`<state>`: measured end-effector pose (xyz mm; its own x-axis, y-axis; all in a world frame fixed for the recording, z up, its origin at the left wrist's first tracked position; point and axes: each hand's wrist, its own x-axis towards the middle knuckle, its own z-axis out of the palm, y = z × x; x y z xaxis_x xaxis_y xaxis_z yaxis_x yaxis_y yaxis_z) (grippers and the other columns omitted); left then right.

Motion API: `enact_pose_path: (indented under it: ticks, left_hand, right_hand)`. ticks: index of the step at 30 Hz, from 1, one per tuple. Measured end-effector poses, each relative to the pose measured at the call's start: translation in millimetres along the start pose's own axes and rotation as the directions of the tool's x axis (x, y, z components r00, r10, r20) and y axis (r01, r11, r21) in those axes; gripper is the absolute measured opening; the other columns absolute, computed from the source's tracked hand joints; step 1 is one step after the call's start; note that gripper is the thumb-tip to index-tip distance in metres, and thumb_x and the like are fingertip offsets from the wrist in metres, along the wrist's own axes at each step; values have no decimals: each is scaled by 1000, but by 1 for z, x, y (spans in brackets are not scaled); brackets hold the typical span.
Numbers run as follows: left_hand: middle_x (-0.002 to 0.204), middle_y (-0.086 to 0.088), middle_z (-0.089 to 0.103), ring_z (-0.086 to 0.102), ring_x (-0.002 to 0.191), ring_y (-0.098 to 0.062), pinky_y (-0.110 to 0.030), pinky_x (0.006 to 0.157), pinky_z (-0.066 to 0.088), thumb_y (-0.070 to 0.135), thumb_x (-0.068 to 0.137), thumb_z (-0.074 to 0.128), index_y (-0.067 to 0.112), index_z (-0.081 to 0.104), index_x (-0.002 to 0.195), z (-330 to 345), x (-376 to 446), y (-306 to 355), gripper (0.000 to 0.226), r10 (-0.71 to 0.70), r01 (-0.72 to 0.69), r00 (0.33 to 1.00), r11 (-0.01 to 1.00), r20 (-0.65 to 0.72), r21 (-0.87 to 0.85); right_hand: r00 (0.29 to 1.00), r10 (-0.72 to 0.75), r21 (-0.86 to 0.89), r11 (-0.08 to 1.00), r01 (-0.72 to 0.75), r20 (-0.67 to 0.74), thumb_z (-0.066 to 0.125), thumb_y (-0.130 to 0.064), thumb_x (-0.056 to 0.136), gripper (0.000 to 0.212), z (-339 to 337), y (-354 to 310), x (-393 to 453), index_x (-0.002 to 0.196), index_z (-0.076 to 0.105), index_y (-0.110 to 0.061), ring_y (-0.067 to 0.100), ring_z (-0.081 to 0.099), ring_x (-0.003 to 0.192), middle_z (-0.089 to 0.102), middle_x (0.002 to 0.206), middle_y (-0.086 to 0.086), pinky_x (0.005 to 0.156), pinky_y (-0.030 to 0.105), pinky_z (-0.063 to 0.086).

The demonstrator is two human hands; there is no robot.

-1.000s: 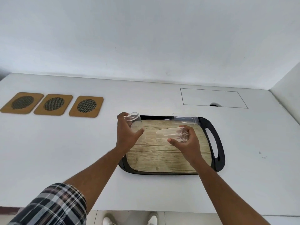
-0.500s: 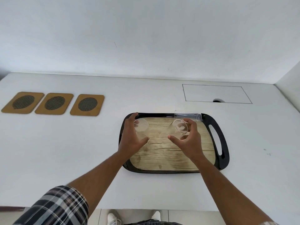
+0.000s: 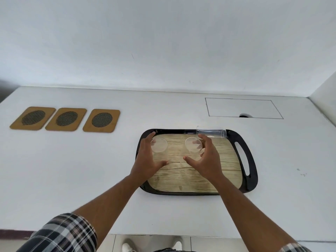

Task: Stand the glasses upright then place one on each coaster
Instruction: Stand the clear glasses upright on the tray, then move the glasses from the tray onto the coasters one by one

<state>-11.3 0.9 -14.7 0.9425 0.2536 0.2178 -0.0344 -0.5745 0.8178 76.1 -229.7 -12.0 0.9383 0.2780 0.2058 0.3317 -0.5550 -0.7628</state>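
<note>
Two clear glasses stand upright on the wood-patterned tray with a black rim. My left hand wraps the left glass from its left side, thumb in front of its base. My right hand cups the right glass from the right, its fingers spread wide around it. A third glass lies on its side along the tray's back rim, just beyond my right fingertips. Three brown coasters with dark mesh centres sit in a row at the far left.
The white table runs back to a white wall, with another wall at the right. A rectangular cable hatch is set into the tabletop behind the tray. The tray's handle is on its right side. My feet show below the table's near edge.
Both glasses were tilted in my hands a second ago; they now stand upright on the tray. The fingers of my right hand have spread wider. The third glass has not moved.
</note>
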Motion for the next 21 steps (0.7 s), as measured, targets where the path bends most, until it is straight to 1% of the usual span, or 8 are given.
enact_pose_path:
  ticks: [5,9,11,13,15,17,19,21]
  left_hand:
    - [151,8,32,31,142,-8,-25,113,29,54,64,88,20,20,153,-12,-10,2,117,-4,5,1000,999,-22,41]
    - [152,2,34,29,144,-8,-29,115,28,65,84,62,20,22,153,-28,-19,-9,92,-18,19,1000,998,-20,61]
    - [152,0,35,28,143,-8,-32,116,26,67,91,46,16,26,151,-35,-22,-18,82,-30,35,998,994,-50,104]
    - [153,-5,36,29,144,-14,-37,118,27,62,96,38,13,29,150,-39,-25,-28,74,-62,73,993,990,-100,120]
    - [152,-8,39,32,144,-19,-42,118,29,58,98,34,12,31,148,-40,-31,-39,68,-96,115,984,986,-149,124]
    - [150,-10,41,35,143,-23,-45,117,31,57,99,31,12,34,146,-39,-40,-50,66,-131,154,977,980,-168,129]
    - [150,-10,42,35,143,-25,-46,117,31,55,99,28,13,34,146,-36,-52,-65,64,-176,203,971,965,-159,166]
    - [153,-12,40,31,145,-27,-44,119,25,52,101,25,12,33,148,-33,-63,-79,62,-220,249,966,938,-138,241]
  right_hand:
    - [999,-33,-17,999,33,-5,93,-47,63,94,3,-1,-2,141,43,-32,14,60,101,64,118,-10,88,40,55]
    - [1000,-24,-20,999,24,10,91,-62,61,102,3,1,-5,144,43,-29,12,58,103,63,121,-11,88,35,53]
    - [1000,-10,5,1000,10,20,79,-79,62,107,1,2,-7,147,41,-28,10,58,108,61,125,-12,89,30,51]
    - [1000,2,72,997,-1,-20,60,-86,76,94,-1,7,-10,147,42,-27,11,59,113,60,128,-10,92,36,53]
    - [995,28,135,991,-15,-98,46,-80,89,78,-6,12,-10,142,47,-23,12,59,116,60,128,-7,94,45,55]
    - [982,35,95,995,-18,-188,42,-74,95,71,-14,17,-3,134,53,-16,15,59,113,59,124,-4,93,48,55]
    - [975,20,-37,999,-29,-221,56,-62,96,57,-22,25,11,127,58,-15,21,56,115,58,124,0,96,44,51]
    - [986,19,-180,982,-50,-165,71,-44,92,49,-31,38,28,130,57,-16,28,50,126,55,134,3,103,42,45]
